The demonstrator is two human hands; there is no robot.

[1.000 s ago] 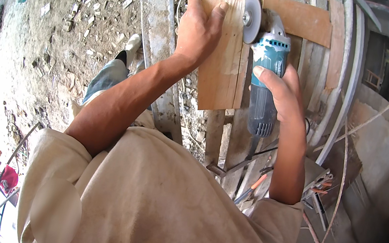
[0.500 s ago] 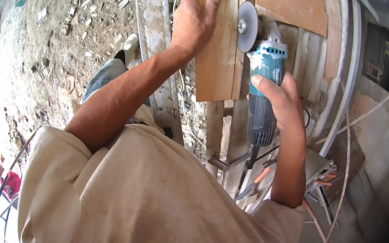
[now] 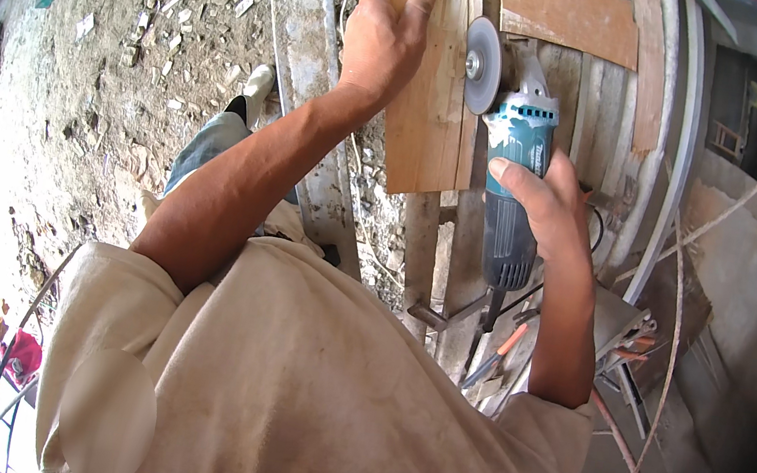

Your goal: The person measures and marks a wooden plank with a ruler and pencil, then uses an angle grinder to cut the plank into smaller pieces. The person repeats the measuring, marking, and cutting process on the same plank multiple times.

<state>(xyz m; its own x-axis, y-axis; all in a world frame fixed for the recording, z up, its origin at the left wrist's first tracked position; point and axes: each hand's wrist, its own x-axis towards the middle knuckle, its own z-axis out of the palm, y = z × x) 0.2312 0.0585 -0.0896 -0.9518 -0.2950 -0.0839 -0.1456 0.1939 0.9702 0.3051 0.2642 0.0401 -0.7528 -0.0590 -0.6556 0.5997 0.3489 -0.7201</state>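
Observation:
My left hand [image 3: 383, 41] grips a narrow plywood piece [image 3: 426, 146] near its far end, thumb on the top face and fingers bent at its left side. In my right hand [image 3: 550, 199] is a teal and black angle grinder [image 3: 509, 227], the thumb across its body. The grinder's thin disc [image 3: 484, 66] stands nearly upright at the right edge of the plywood, close to a thin strip along that side. Whether the disc touches the wood, I cannot tell.
Another plywood piece [image 3: 568, 18] lies at the far right on wooden slats. A metal beam [image 3: 305, 40] runs along the left, beside rubble-strewn ground [image 3: 151, 56]. An orange-handled tool [image 3: 510, 339] lies near my right forearm. The grinder's cord [image 3: 491, 312] trails toward me.
The grinder has shifted slightly nearer to me along the plywood's right edge. My left hand keeps its place on the plywood.

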